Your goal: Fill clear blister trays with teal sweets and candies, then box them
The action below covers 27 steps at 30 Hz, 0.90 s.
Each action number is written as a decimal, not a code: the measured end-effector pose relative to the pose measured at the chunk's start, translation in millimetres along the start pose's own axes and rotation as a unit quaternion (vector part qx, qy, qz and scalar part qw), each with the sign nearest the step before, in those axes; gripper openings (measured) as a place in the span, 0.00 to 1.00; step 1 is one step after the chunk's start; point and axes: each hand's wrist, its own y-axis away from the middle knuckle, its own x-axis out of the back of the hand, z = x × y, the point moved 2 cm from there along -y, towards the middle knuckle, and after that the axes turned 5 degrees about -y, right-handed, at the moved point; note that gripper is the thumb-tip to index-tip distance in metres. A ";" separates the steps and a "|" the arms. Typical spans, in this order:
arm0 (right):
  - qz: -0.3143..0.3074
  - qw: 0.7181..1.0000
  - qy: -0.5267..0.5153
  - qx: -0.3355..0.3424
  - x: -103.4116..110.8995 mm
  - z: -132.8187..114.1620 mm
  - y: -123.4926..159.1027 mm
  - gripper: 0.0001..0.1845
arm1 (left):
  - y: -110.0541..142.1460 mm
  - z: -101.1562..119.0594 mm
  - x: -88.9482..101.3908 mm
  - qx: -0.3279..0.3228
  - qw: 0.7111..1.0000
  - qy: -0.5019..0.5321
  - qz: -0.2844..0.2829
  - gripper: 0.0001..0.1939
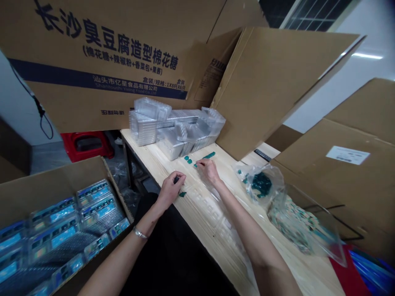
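Observation:
My left hand (pixel 170 189) rests on the wooden table (pixel 197 230), fingers curled round a small dark piece, with a small green piece (pixel 182 194) lying just beside it. My right hand (pixel 207 169) is further along the table, fingertips pinched on small green pieces (pixel 197 164). More green pieces (pixel 188 159) and a green strip (pixel 210 155) lie just beyond it. A clear plastic tray (pixel 216 213) lies flat under my right forearm.
Stacks of clear plastic trays (pixel 173 127) stand at the table's far end. A plastic bag of green pieces (pixel 261 183) and a bag of printed cards (pixel 296 224) lie at right. Cardboard boxes (pixel 271 82) surround the table. A box of packed blue trays (pixel 61 230) sits at left.

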 end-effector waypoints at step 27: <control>-0.140 0.981 0.109 0.081 0.1 -49.3 37.4 0.10 | 16.8 -1.2 34.8 0.198 0.897 0.388 -0.073 0.16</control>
